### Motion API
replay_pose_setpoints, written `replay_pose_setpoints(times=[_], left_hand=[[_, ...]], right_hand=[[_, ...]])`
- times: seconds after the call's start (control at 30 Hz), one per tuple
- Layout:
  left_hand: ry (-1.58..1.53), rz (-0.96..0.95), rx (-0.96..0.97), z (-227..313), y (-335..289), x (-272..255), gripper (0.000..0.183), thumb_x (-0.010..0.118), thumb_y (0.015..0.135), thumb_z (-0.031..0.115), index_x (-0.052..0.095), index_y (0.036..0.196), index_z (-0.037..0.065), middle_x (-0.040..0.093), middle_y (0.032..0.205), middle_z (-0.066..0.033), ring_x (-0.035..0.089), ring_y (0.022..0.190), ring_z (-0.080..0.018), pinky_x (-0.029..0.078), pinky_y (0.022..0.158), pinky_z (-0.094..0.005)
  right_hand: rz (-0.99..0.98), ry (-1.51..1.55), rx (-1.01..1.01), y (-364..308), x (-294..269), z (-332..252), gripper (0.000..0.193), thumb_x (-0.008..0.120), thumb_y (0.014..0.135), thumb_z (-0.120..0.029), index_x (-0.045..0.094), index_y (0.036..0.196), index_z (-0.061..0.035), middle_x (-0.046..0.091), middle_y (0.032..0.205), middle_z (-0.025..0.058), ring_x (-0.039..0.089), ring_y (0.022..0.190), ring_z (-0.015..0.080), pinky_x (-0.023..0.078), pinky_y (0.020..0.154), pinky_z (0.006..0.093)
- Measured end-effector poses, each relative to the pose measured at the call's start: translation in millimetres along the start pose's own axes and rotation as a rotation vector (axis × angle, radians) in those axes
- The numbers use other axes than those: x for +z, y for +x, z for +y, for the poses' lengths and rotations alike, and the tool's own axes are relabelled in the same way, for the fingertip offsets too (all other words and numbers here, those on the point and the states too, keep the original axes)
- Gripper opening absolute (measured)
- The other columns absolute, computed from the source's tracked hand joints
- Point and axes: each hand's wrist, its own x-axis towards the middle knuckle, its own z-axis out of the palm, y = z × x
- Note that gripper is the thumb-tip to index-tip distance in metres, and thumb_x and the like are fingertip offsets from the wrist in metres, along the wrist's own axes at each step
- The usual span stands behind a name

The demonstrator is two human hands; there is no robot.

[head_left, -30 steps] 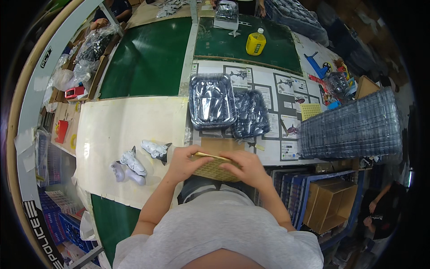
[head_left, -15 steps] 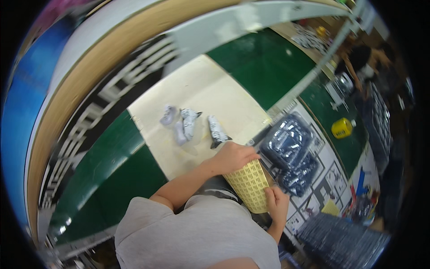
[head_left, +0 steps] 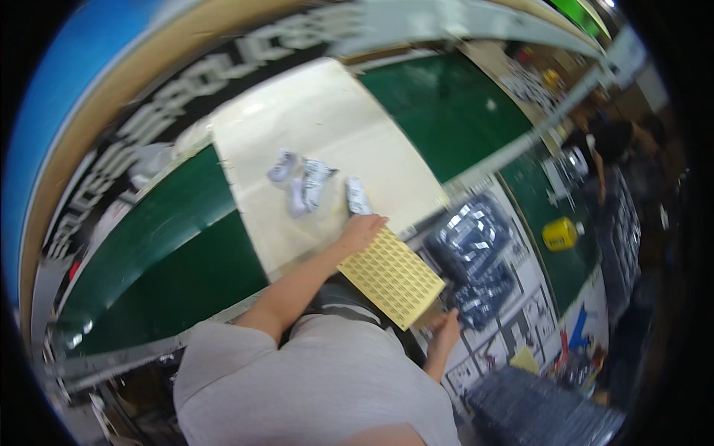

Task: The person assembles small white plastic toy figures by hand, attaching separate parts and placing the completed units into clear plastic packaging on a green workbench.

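My left hand (head_left: 364,233) is closed on the upper left edge of a yellow sheet of small printed labels (head_left: 394,281). The sheet lies tilted in front of my body, flat and wide. Close to its lower right corner, my right hand (head_left: 445,331) has its fingers pressed together, apart from the sheet; what they hold, if anything, is unclear. Beyond my left hand lies a white printed bundle (head_left: 357,196). Another white printed bundle (head_left: 315,186) with a dark tip lies farther left, beside a small pale shoe-like thing (head_left: 282,166).
A cream board (head_left: 297,108) covers part of the green table (head_left: 178,223). Dark items in clear plastic bags (head_left: 472,234) are piled at right. Past them stands a yellow bottle (head_left: 561,233). A stack of dark packages (head_left: 543,409) is at lower right; another person (head_left: 606,145) works beyond.
My right hand has come off the label sheet. My left hand has shifted left with the sheet, which was curved and now lies flatter. The view has turned slightly.
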Motion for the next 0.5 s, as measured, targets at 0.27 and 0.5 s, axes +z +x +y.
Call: replay_pose_setpoints(times=[0.27, 0.5], left_hand=[[0.277, 0.204, 0.378, 1.9, -18.1, 80.2, 0.047, 0.056, 0.087, 0.045, 0.056, 0.121, 0.012, 0.058, 0.111, -0.0194, 0.055, 0.102, -0.0359, 0.044, 0.087, -0.0438], [0.655, -0.688, 0.794, -12.9, -58.5, 92.9, 0.082, 0.060, 0.075, 0.063, 0.033, 0.144, 0.028, 0.014, 0.154, -0.0172, 0.008, 0.142, -0.0403, 0.011, 0.113, -0.0548]], right_hand=[[0.161, -0.107, -0.023, 23.5, 25.2, 67.6, 0.029, 0.056, 0.089, -0.011, 0.048, 0.114, 0.0004, 0.060, 0.094, 0.0083, 0.060, 0.080, 0.0161, 0.050, 0.066, 0.0271], [0.440, -0.978, -0.343, -0.6, 45.6, 70.0, 0.026, 0.059, 0.085, -0.015, 0.056, 0.105, 0.0016, 0.056, 0.103, 0.0185, 0.059, 0.086, 0.0319, 0.048, 0.076, 0.0378]])
